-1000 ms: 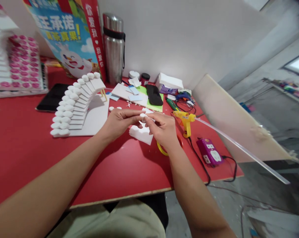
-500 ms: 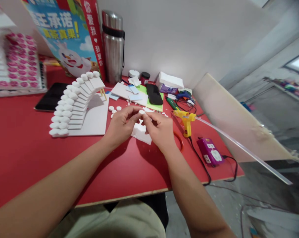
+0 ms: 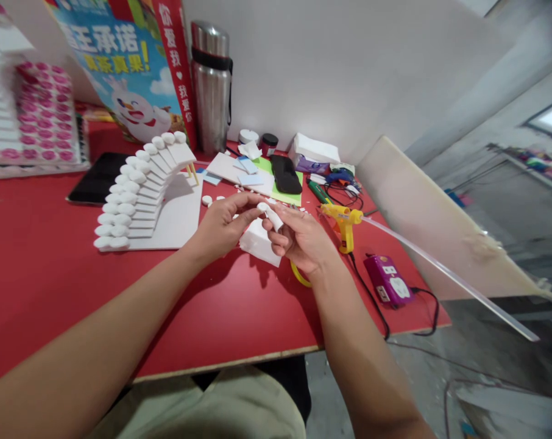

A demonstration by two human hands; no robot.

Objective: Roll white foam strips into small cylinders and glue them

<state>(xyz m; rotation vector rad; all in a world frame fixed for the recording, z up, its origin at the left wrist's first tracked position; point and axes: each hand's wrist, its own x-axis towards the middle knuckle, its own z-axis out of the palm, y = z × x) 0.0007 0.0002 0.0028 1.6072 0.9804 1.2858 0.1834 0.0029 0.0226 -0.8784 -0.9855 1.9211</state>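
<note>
White foam steps [image 3: 143, 195] stand at the left of the red table [image 3: 52, 262]. Just right of them, my left hand [image 3: 221, 222] pinches a small white foam piece [image 3: 263, 208] between thumb and forefinger, above a white foam block [image 3: 258, 242] on the table. My right hand [image 3: 303, 238] grips the same piece from the other side, fingers curled narrow. A yellow glue gun [image 3: 344, 222] stands further right.
</note>
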